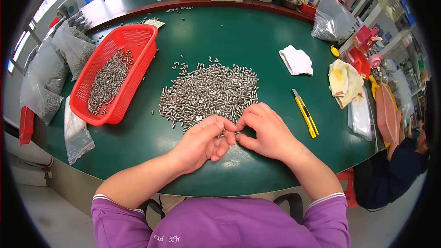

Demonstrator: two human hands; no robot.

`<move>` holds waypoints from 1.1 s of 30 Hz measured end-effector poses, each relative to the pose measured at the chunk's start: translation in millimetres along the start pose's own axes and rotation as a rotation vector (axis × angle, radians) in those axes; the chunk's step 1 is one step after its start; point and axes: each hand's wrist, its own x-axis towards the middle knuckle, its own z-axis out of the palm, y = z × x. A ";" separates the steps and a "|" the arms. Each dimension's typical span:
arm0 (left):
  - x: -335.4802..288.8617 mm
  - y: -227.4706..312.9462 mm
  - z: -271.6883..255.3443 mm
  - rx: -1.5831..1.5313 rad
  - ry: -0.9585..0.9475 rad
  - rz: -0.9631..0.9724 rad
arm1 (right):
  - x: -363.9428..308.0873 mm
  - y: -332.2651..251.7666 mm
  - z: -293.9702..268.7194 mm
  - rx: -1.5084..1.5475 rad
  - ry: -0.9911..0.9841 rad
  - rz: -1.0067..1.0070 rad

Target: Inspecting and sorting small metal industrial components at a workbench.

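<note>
A wide heap of small silvery metal parts (pixel 209 94), shaped like short pins or screws, lies on the green table in front of me. My left hand (pixel 204 140) is at the heap's near edge, palm partly turned up and fingers curled in, with a small metal part showing at its fingertips. Close beside it, my right hand (pixel 266 131) has thumb and forefinger bent toward each other next to the left fingertips. What those right fingers pinch, if anything, is too small to make out.
A red perforated basket (pixel 144 48) with more metal parts stands on the left, beside filled plastic bags (pixel 46 80). Right of the heap lie a yellow utility knife (pixel 307 117), blade out, a white cloth (pixel 296 60) and a stained glove (pixel 344 80). Another person (pixel 395 170) sits at far right.
</note>
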 end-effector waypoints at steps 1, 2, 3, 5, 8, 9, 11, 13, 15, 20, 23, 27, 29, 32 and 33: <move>0.1 -0.1 -0.1 -0.005 0.013 0.007 | -0.3 0.0 -0.2 0.005 0.000 0.014; -0.2 0.5 0.3 -0.005 0.012 0.007 | -0.5 0.0 -0.5 0.010 0.000 0.027; -0.5 1.2 1.0 -0.011 0.007 0.007 | -0.7 0.6 -0.2 0.009 0.001 0.026; -0.6 1.6 1.4 -0.016 0.002 0.009 | -0.9 2.5 0.7 0.008 0.004 0.007; -1.0 1.4 2.0 0.004 -0.015 0.003 | 0.9 6.9 2.5 0.121 0.028 0.002; -1.6 1.1 2.4 0.019 -0.012 -0.007 | 1.9 6.0 2.2 0.122 0.026 -0.004; -1.8 1.6 2.5 0.034 -0.005 -0.040 | 2.6 2.4 0.8 0.260 0.106 -0.023; -2.2 1.9 4.4 0.052 -0.006 -0.050 | 2.5 1.1 -1.0 0.231 0.132 -0.091; -2.9 3.0 6.6 0.078 -0.013 -0.065 | 2.0 0.6 -1.6 0.203 0.160 -0.156; -4.5 3.4 7.2 0.066 -0.002 -0.048 | 1.1 -0.8 -2.0 0.114 0.201 -0.223; -3.7 3.4 7.6 0.068 0.003 -0.049 | 1.2 -3.9 -0.6 0.176 0.239 -0.228; -3.0 2.7 6.8 0.077 -0.005 -0.053 | 2.3 -4.4 -1.5 0.204 0.269 -0.254; -3.3 3.2 7.3 0.077 -0.004 -0.063 | -0.5 -6.3 0.5 0.311 0.261 -0.127; -3.4 2.4 6.6 0.076 -0.010 -0.076 | -0.8 -6.7 1.4 0.310 0.255 -0.141; -3.6 2.1 6.3 0.074 -0.015 -0.079 | -0.5 -6.9 1.3 0.311 0.255 -0.141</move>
